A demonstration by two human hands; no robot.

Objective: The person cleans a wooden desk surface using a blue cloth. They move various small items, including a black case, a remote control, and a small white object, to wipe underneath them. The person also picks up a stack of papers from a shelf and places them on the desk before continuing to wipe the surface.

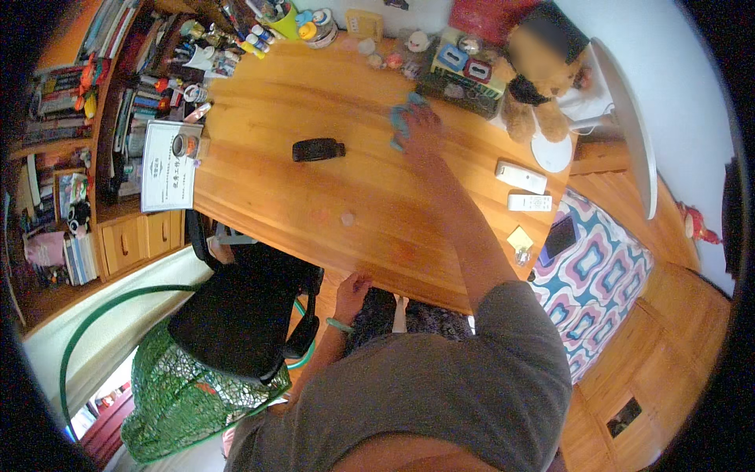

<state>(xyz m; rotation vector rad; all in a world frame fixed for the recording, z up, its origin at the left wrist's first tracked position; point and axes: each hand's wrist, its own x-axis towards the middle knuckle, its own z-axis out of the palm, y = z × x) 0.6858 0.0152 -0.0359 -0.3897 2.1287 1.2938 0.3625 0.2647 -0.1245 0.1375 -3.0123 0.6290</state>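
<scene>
On the far part of the wooden desk (265, 106), my right hand (422, 127) presses a crumpled light-blue cloth (400, 121) against the top. My left hand (354, 289) rests at the desk's front edge with its fingers curled; whether anything is in it cannot be made out. A pale green bangle (339, 324) circles the left wrist. Left of the cloth lies a black case-like object (318, 150). Two white remote controls (521, 177) lie to the right, beside a yellow paper note (520, 238).
Small figurines and a box (466, 74) line the back edge near a teddy bear (534, 88). A certificate (169, 168) bearing writing and a small jar (185, 145) stand at the left edge. A black office chair (236, 318) and green net (194, 401) are at lower left.
</scene>
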